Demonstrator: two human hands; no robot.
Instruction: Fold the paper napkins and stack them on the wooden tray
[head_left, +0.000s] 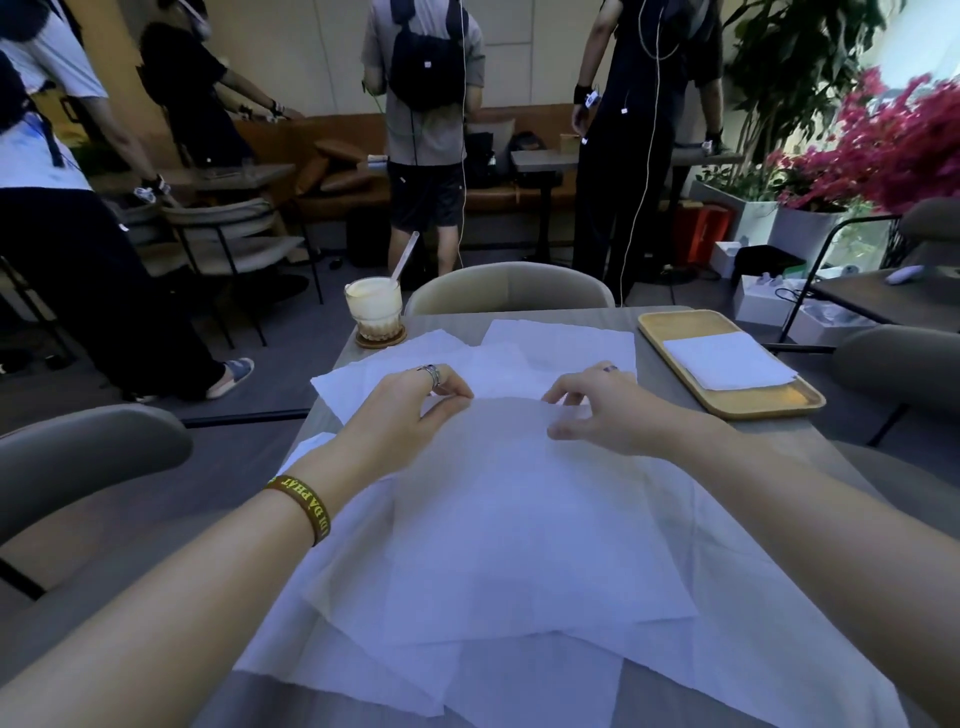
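Two hands share one sheet: left hand (410, 410) and right hand (608, 415) each pinch the far edge of the top napkin (519, 509). Beyond the left hand stands a glass drink (374, 306). Right of the right hand, the wooden tray (769, 408) holds folded napkins (727, 361). Loose napkins (561, 343) cover the grey table (670, 410), and people (426, 104) stand beyond it.

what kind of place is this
Probably a cafe: a creamy iced drink with a straw sits on a coaster, a brown cushioned bench runs along the far wall with small tables before it, and upholstered chairs stand at the tables.
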